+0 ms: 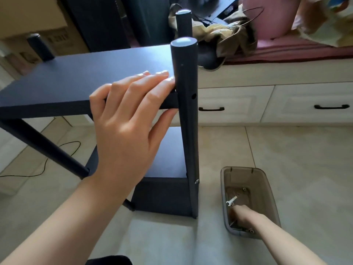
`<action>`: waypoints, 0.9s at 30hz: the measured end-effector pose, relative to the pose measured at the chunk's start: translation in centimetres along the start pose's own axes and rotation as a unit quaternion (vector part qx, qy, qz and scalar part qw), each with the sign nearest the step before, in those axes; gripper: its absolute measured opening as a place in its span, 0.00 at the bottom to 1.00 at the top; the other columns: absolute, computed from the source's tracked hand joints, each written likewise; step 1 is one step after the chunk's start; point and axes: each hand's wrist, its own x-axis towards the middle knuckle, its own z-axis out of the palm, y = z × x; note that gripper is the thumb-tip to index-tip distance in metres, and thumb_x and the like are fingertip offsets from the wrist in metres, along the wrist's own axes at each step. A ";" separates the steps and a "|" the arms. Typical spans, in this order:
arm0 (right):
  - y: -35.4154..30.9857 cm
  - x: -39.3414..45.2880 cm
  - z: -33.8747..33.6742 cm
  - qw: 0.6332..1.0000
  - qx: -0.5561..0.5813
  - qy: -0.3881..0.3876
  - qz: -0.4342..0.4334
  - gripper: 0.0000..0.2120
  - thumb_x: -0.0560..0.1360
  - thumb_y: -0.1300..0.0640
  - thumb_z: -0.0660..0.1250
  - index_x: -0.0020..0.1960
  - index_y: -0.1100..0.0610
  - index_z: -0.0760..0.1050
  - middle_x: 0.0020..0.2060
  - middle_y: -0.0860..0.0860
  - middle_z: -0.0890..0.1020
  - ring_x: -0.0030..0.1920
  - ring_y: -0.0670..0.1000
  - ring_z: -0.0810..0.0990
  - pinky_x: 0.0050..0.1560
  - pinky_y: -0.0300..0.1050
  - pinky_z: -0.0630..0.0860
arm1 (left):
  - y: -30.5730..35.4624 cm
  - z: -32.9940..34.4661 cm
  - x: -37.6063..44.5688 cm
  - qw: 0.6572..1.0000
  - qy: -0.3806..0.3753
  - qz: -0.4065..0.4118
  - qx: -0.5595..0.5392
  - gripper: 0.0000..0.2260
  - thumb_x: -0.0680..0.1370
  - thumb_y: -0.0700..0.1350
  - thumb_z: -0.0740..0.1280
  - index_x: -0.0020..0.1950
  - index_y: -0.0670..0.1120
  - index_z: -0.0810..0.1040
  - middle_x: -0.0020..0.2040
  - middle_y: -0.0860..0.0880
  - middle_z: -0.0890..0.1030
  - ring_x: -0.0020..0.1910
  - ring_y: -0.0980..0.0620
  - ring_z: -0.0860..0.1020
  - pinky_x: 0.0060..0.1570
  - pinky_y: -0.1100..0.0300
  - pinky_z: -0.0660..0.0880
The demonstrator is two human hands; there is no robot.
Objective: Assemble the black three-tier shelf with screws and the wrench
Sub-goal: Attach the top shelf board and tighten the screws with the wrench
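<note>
— Where does the black shelf [80, 77] stand?

— Upright on the tiled floor [296, 159], just in front of white drawers [235, 104]. Its near right post [186, 111] rises above the top board's front edge and shows an open screw hole beside the board, with a screw head lower down at the next tier.

— Any room to move?

— Bare floor spreads to the right of the post, broken only by a grey plastic bin [267, 180] standing near the shelf's foot.

— And the hands?

— The left hand [128, 119] clasps the top board's front edge, fingers flat on top reaching the post, thumb beneath. The right hand [241, 215] is down inside the bin, next to a small silver wrench [231, 201]; whether its fingers hold anything, I cannot tell.
</note>
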 end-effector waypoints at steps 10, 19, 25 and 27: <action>-0.3 1.1 0.1 0.997 -0.063 0.046 -0.004 0.20 0.79 0.64 0.57 0.71 0.56 0.68 0.65 0.56 0.77 0.64 0.56 0.77 0.60 0.45 0.73 | 0.2 -0.1 0.0 1.000 -0.009 -0.006 -0.004 0.12 0.84 0.46 0.66 0.64 0.42 0.81 0.63 0.47 0.81 0.63 0.45 0.79 0.62 0.47 0.66; -2.0 -3.3 -8.2 0.995 -0.065 0.069 -0.003 0.13 0.73 0.63 0.66 0.38 0.50 0.65 0.55 0.56 0.78 0.51 0.54 0.78 0.45 0.41 0.71 | 0.3 -0.4 0.1 0.999 -0.019 -0.017 -0.028 0.12 0.83 0.47 0.67 0.64 0.44 0.81 0.63 0.49 0.82 0.64 0.46 0.78 0.63 0.49 0.66; -6.8 -11.6 -16.0 0.987 -0.112 0.093 -0.062 0.07 0.65 0.61 0.73 0.43 0.60 0.81 0.42 0.57 0.85 0.43 0.55 0.85 0.44 0.45 0.82 | 0.7 -1.2 -0.1 0.992 -0.002 -0.057 -0.115 0.16 0.80 0.45 0.70 0.65 0.40 0.78 0.60 0.44 0.81 0.63 0.45 0.76 0.65 0.48 0.70; -8.4 -15.1 -17.7 0.979 -0.134 0.117 -0.096 0.07 0.66 0.63 0.70 0.43 0.62 0.81 0.42 0.59 0.84 0.42 0.56 0.84 0.45 0.49 0.83 | 1.1 -2.0 -0.2 0.987 0.018 -0.065 -0.148 0.14 0.79 0.44 0.70 0.62 0.40 0.78 0.53 0.43 0.81 0.58 0.45 0.74 0.61 0.49 0.73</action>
